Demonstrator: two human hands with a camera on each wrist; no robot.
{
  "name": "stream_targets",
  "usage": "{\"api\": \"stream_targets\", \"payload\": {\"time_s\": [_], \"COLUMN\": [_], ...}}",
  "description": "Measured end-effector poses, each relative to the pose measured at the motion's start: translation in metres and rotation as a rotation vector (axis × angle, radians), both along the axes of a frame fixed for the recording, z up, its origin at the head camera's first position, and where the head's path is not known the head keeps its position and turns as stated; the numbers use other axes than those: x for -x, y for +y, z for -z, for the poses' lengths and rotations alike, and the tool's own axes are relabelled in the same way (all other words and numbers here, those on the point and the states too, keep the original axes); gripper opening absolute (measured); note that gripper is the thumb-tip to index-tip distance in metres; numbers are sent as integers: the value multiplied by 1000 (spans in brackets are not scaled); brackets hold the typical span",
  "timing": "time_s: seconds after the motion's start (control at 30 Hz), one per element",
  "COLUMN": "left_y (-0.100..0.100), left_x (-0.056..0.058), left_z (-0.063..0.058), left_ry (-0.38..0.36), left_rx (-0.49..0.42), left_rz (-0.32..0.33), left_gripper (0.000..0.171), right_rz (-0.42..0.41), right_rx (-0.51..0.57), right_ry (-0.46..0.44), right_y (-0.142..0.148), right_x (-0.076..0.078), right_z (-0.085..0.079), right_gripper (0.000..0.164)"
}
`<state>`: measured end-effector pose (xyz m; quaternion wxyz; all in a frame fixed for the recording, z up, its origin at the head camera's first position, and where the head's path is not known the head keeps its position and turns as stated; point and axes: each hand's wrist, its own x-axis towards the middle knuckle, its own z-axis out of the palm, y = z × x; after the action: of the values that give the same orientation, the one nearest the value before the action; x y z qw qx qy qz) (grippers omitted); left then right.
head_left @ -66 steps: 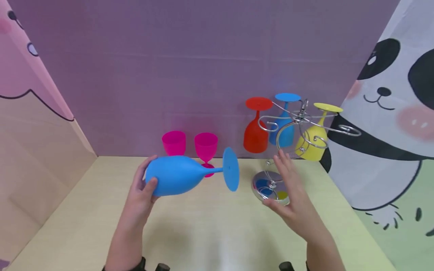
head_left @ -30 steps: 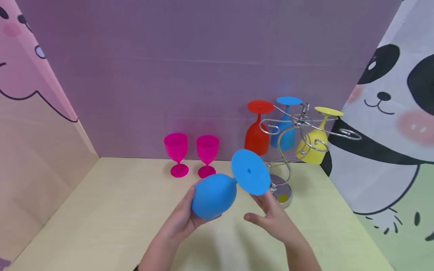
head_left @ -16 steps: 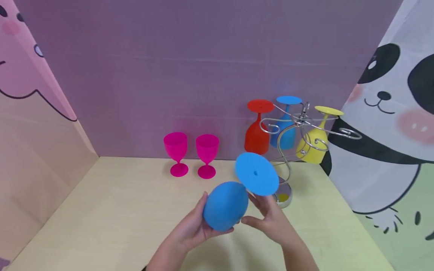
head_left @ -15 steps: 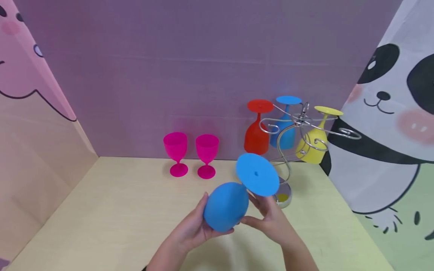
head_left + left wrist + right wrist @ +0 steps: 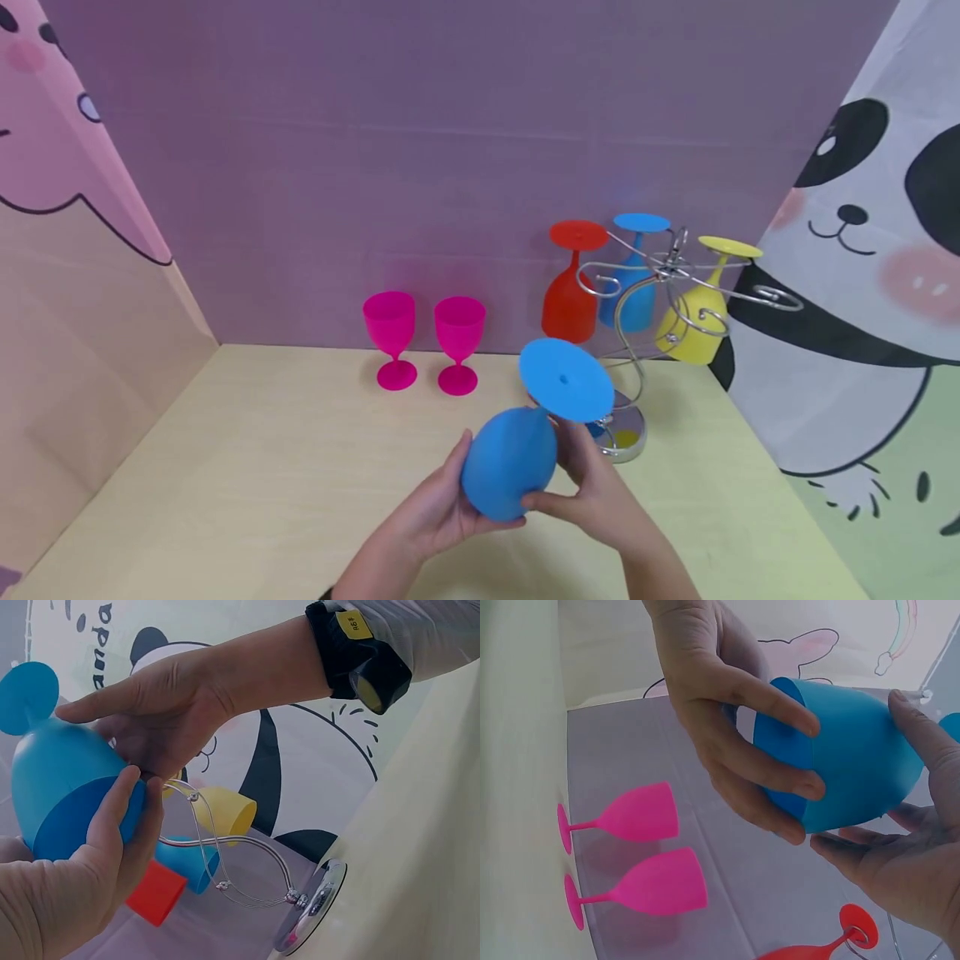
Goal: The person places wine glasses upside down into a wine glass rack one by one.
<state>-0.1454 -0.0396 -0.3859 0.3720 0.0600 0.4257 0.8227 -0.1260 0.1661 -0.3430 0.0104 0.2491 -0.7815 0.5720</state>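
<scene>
A blue plastic wine glass point(image 5: 507, 467) is held above the table, tilted with its foot up and toward the right. My left hand point(image 5: 435, 518) grips the bowl near the rim, its fingers curled over the edge in the right wrist view. From the other side my right hand point(image 5: 600, 504) holds the bowl, thumb in front and fingers behind it. In the left wrist view the bowl's open mouth point(image 5: 82, 825) faces down past the left fingers. Behind the right hand stands a silver wire glass rack point(image 5: 633, 367).
Upside down on the rack hang a red glass point(image 5: 567, 307), another blue glass point(image 5: 630, 304) and a yellow glass point(image 5: 693, 321). Two pink goblets point(image 5: 390, 323) stand upright at the back of the pale table point(image 5: 247, 467), before a purple backdrop point(image 5: 337, 183).
The left hand has carried the blue wine glass rightward and turned its foot upward. The right hand has come from beside the rack onto the bowl, its thumb now against it.
</scene>
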Motion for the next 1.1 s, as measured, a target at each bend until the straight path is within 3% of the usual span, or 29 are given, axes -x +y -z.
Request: {"api": "stream_targets", "payload": {"time_s": [0.47, 0.73, 1.1], "left_y": [0, 4, 6], "left_x": [-1, -1, -1], "left_z": [-1, 0, 0], "left_ry": [-66, -130, -146], "left_rx": [-26, -67, -88], "left_rz": [-5, -20, -32], "left_gripper": [85, 83, 83], "right_rz": [21, 118, 138], "right_rx": [-25, -48, -51], "right_ry": [7, -118, -162], "right_y": [-6, -8, -8], "right_x": [4, 3, 3], "right_z": [6, 5, 4], "right_gripper": [94, 100, 97]}}
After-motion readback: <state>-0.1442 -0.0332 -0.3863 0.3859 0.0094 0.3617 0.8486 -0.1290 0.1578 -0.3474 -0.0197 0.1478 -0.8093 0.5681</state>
